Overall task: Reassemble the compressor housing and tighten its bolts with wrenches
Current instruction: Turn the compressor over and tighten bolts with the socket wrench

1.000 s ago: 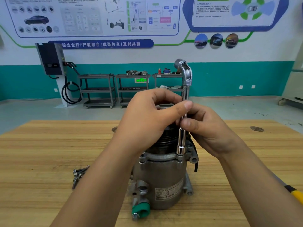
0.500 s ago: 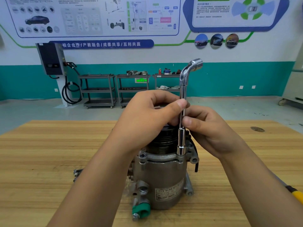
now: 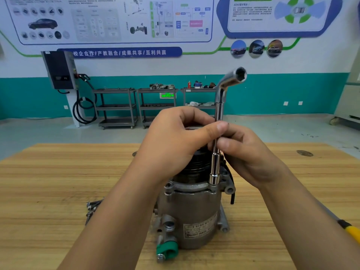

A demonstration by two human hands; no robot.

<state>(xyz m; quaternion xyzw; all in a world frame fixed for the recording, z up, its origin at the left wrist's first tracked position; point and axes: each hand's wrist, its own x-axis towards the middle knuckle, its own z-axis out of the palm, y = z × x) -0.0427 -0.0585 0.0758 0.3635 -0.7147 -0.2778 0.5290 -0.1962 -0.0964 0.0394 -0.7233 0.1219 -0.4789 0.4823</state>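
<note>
While both hands are meeting over the middle of the pale wooden table (image 3: 48, 182), the compressor housing (image 3: 191, 211) is standing upright on it, a green cap (image 3: 167, 249) sticking out at its foot. The left hand (image 3: 175, 145) is pinching the shaft of the L-shaped socket wrench (image 3: 219, 106) between thumb and fingers, and the right hand (image 3: 251, 158) is curling its fingers round the same shaft just below. The wrench is standing upright, its lower socket sitting on the housing's flange at the right shoulder and its bent top end showing an open hex mouth.

Loose bolts (image 3: 93, 207) are lying left of the housing, and a yellow-handled tool (image 3: 350, 230) is poking in at the right edge. Behind, a grey floor is running back to a white wall with a teal band (image 3: 272, 94) — grey trolleys (image 3: 116, 108) are lining it, and a black charger box (image 3: 58, 70) is hanging at left with its coiled cable.

A blue banner (image 3: 119, 53) is reading 校企合作/产教融合/成果共享/互利共赢, and one poster (image 3: 253, 14) is headed ADAS — the housing's label plate (image 3: 200, 228) is too small to read.
</note>
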